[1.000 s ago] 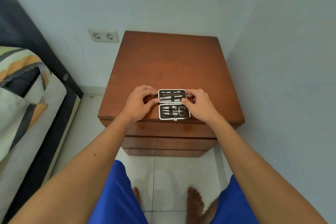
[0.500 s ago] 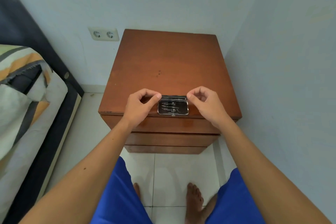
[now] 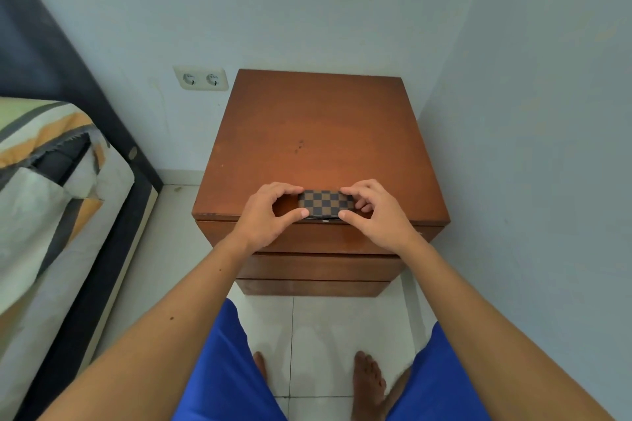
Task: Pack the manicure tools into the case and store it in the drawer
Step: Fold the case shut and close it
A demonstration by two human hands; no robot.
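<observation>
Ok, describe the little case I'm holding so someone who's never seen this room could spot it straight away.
Find the brown wooden nightstand in the corner beside the bed. At its front edge, above the top drawer, the left hand and right hand pinch a small closed case. Its brown and dark checkerboard cover is the only pattern on the plain wood.

The scene is lit softly and evenly by diffuse light; no source is seen. A warmer, brighter patch is shown on the nightstand top [image 3: 318,133] toward its front edge, just behind the hands. Only faint shadows are cast beneath the fingers. No glare is seen. Wide-angle distortion is marked: the walls [image 3: 533,113] and the bed [image 3: 51,198] are bent outward at the edges. Focus is acceptable at the centre, and slight softness is noted at the corners.
</observation>
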